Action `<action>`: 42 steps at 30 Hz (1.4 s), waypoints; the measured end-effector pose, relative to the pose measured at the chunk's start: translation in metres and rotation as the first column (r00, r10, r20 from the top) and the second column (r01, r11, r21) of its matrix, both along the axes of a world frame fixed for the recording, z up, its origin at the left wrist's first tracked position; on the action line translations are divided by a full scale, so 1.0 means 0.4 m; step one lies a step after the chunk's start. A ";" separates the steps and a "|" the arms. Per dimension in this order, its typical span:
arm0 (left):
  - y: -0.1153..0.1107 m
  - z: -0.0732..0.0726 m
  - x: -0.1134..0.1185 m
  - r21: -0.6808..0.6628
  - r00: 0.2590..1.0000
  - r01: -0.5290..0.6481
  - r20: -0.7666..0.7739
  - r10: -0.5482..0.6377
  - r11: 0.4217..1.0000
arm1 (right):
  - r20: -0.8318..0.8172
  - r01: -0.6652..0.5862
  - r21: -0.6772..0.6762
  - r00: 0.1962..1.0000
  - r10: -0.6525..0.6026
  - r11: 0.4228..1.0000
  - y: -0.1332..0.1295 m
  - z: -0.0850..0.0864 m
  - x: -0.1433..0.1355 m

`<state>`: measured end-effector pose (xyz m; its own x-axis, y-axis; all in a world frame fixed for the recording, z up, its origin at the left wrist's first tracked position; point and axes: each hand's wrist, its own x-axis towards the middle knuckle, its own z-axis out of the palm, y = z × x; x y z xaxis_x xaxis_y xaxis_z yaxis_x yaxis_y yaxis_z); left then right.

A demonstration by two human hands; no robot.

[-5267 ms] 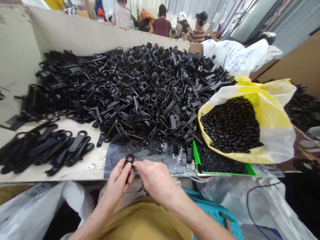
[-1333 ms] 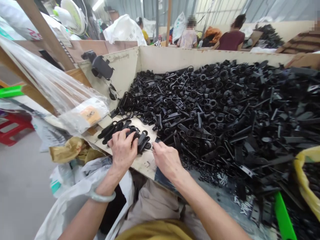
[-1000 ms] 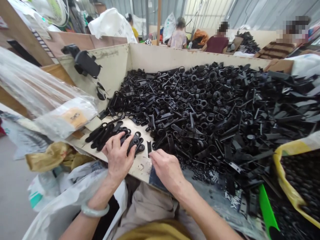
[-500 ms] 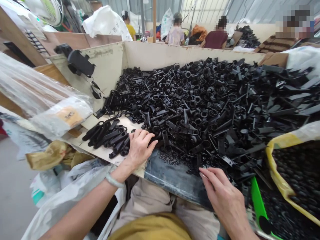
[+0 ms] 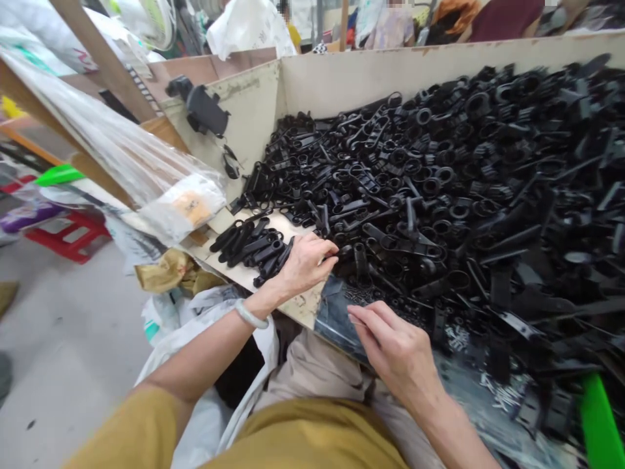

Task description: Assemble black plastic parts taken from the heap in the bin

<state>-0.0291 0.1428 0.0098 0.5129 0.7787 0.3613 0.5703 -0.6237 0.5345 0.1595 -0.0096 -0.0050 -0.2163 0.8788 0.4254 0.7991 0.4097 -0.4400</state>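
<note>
By the left hand, black ring-ended parts

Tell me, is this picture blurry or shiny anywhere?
In the head view, the clear plastic on the left has shiny white streaks; in the same head view, the fan looks soft and smeary, and the black parts are dark with pale glints.

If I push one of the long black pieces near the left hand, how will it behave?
The long black pieces have straight outlines, so each is probably stiff. Their smooth, slightly shiny surface suggests plastic, perhaps light and slippery. They lie against each other, so pushing one may move its neighbours.
</note>
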 end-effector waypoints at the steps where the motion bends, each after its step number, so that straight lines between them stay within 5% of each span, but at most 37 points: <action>1: 0.003 0.012 -0.011 -0.003 1.000 -0.013 0.008 0.013 1.000 | -0.003 -0.037 -0.023 0.999 0.037 0.999 0.018 -0.003 -0.021; 4: 0.005 0.063 -0.058 -0.083 0.987 -0.060 0.143 0.072 0.995 | -0.003 -0.133 -0.116 0.991 0.133 0.984 0.069 -0.015 -0.096; 6: -0.003 0.102 -0.099 -0.213 0.919 -0.082 0.363 0.157 0.974 | 0.029 -0.166 -0.199 0.984 0.175 0.966 0.100 -0.021 -0.150; 11: -0.059 0.151 -0.208 -0.443 0.542 -0.074 0.734 0.409 0.893 | 0.193 -0.142 -0.334 0.957 0.216 0.932 0.155 -0.027 -0.250; 16: -0.132 0.113 -0.281 -0.590 0.340 -0.126 0.729 0.594 0.797 | 0.306 -0.125 -0.286 0.927 0.214 0.950 0.180 -0.024 -0.309; 22: -0.188 0.036 -0.301 -0.692 0.165 -0.178 0.680 0.714 0.700 | 0.397 -0.117 -0.283 0.889 0.228 0.952 0.217 -0.007 -0.377; 28: -0.215 -0.004 -0.314 -0.718 0.100 -0.215 0.658 0.746 0.662 | 0.432 -0.102 -0.308 0.871 0.235 0.946 0.242 0.007 -0.397; 36: -0.235 -0.034 -0.307 -0.764 0.137 -0.246 0.582 0.802 0.597 | 0.419 -0.063 -0.294 0.888 0.188 0.954 0.246 0.023 -0.423; 39: -0.243 -0.041 -0.304 -0.773 0.131 -0.250 0.570 0.811 0.583 | 0.425 -0.064 -0.286 0.886 0.187 0.956 0.204 0.039 -0.371; 42: -0.249 -0.043 -0.303 -0.785 0.178 -0.216 0.553 0.814 0.581 | 0.429 -0.013 -0.204 0.898 0.101 0.979 0.130 0.064 -0.236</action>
